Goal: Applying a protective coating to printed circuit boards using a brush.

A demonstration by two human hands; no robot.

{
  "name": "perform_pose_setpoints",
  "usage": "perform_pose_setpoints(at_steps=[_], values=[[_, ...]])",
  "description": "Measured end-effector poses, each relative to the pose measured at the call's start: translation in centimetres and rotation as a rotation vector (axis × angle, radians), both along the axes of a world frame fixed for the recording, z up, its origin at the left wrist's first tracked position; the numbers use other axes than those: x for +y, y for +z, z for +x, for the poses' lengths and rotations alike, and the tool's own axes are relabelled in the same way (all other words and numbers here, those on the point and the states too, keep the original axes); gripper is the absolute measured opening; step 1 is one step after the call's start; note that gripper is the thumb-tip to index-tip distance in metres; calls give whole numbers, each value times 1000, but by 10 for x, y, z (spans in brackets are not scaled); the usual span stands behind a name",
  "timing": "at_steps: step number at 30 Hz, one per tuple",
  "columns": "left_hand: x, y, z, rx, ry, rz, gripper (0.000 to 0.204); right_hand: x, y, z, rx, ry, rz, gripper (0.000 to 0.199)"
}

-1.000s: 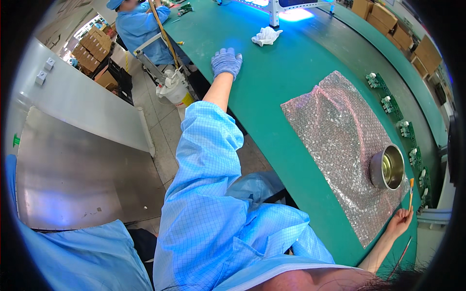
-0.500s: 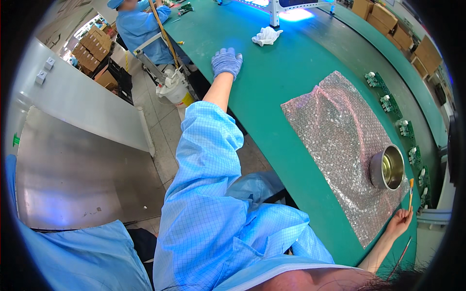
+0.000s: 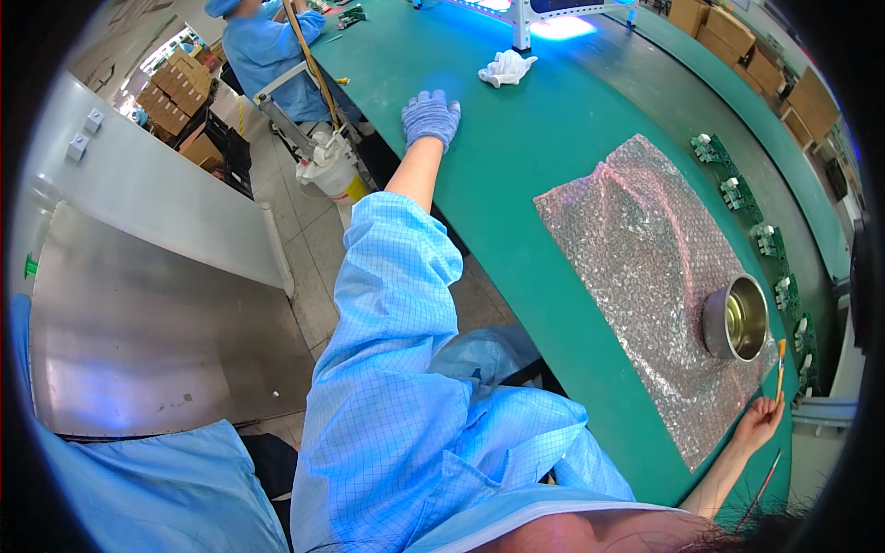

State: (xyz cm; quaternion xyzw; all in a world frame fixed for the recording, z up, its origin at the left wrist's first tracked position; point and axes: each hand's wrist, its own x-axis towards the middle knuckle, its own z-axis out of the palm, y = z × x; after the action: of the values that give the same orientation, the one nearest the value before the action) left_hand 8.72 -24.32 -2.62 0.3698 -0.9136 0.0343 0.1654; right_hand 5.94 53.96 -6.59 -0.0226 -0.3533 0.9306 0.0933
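My left hand, in a blue knit glove, rests palm down on the green table near its edge and holds nothing. My bare right hand is at the lower right, gripping a thin brush that points up. The brush tip is just right of a round metal tin. The tin stands on a pink bubble-wrap sheet spread over the table.
A row of green circuit boards lies along the belt right of the sheet. A crumpled white cloth lies beyond my left hand. Another person in blue works at the far left, by cardboard boxes and a white bucket.
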Motion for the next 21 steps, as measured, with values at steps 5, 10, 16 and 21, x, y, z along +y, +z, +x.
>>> perform_pose_setpoints(at_steps=[5,10,16,21], values=[[-2,-1,0,0,-1,-1,43,3,-2,-1,-7,-10,18,26],[-1,-1,0,7,-4,-3,42,7,-5,-3,15,24,3,27],[-1,0,0,8,-6,4,41,9,-6,-4,5,15,4,28],[-3,-3,0,22,-6,-12,41,9,-6,-4,3,-3,17,29]])
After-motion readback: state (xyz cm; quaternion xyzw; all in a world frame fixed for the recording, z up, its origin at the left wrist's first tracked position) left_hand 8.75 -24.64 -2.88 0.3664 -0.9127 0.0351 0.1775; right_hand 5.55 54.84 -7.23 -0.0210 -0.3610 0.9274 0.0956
